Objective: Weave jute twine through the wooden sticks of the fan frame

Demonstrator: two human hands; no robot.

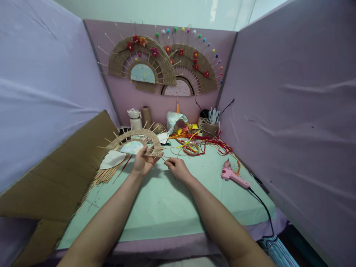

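Woven fan (132,147), one, clasped in left grip (142,163); right grip (178,168) pinches one strand (163,159).

Through the head camera, I can read no words or numbers. No label, brand or sign is legible to me.
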